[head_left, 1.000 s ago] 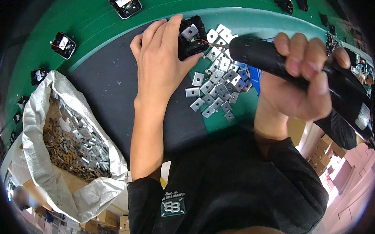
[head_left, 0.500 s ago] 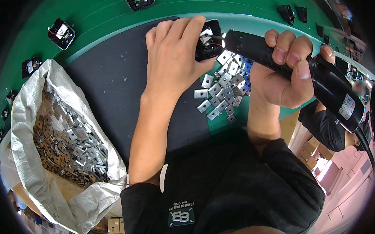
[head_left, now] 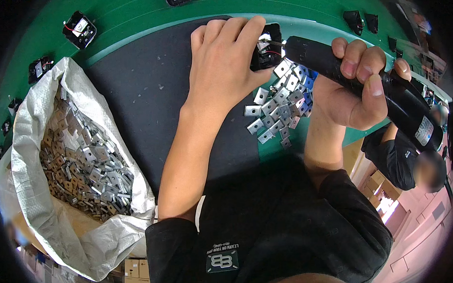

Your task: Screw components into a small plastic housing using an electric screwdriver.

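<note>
My left hand (head_left: 221, 67) is closed round the edge of a small black plastic housing (head_left: 261, 62). White parts and a red wire show inside it. My fingers cover the housing's left side. In my right hand (head_left: 359, 82) is a black electric screwdriver (head_left: 313, 53), gripped round its body and tilted. Its bit reaches into the open housing; the exact contact point is too small to make out. Just below the housing lies a loose pile of square metal plates (head_left: 278, 110), each with a hole.
At left, a white woven sack (head_left: 30, 163) holds many similar metal plates (head_left: 87, 166). A dark mat (head_left: 140, 104) covers the worktop. Similar black housings (head_left: 79, 30) sit along the green surface (head_left: 122, 20) beyond. Another person (head_left: 394, 153) is at the right.
The whole view has shifted slightly, so hands, screwdriver and housing appear a little farther right. Both holds are unchanged, and the bit is still at the housing.
</note>
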A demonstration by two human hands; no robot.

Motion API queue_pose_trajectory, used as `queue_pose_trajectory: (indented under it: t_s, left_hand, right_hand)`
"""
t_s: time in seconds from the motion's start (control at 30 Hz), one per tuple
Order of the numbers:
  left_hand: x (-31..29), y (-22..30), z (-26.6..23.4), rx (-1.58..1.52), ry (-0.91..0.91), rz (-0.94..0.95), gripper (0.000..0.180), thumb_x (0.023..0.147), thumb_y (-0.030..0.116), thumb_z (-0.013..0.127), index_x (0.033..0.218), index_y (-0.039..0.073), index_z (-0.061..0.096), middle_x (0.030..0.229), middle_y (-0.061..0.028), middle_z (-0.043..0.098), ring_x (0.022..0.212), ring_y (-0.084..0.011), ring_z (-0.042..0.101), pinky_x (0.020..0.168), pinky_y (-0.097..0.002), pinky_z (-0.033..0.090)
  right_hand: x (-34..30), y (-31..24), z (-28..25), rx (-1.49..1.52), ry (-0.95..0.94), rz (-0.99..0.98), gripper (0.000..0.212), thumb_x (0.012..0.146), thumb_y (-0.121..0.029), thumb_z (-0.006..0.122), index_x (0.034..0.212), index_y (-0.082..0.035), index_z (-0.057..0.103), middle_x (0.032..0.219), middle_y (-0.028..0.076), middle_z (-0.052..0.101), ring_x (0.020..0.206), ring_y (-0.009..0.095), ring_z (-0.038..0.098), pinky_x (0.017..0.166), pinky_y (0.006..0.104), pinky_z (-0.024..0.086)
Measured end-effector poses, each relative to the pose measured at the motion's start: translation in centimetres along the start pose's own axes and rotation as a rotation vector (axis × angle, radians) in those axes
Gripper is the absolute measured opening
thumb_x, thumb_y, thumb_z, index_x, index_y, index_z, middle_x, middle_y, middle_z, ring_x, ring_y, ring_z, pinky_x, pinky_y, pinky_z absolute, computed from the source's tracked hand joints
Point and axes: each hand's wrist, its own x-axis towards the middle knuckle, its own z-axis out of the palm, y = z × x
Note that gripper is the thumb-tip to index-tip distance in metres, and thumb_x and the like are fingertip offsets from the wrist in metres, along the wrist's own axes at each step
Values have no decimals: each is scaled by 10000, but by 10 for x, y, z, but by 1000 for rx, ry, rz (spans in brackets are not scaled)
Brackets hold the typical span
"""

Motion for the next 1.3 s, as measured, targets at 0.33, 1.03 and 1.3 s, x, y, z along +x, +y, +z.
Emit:
queue_pose_trajectory:
  t_s: [0.33,1.03,1.3]
  left_hand:
    - [0,-1,-1,-16,8,24,731,550,229,870,1215,117,589,1104,-65,636,1053,-279,567,928,-411,385]
    - [41,-12,-17,-220,269,117,662,714,137,781,1292,-9,494,1119,-165,650,1081,-329,570,932,-407,441]
    - [-20,30,-24,-153,-88,26,411,699,94,813,1089,76,688,978,-84,664,818,-233,639,699,-323,526]
  right_hand:
    - [1,8,5,22,-141,-8,394,839,0,623,1131,-168,418,767,46,529,680,190,536,744,422,473]
    - [-29,-9,-15,-63,97,90,585,801,-27,641,1329,-74,393,727,62,550,627,190,538,696,429,499]
    - [-16,-47,-21,162,-23,119,578,832,-121,593,1373,-171,395,816,-4,484,730,156,486,750,373,391]
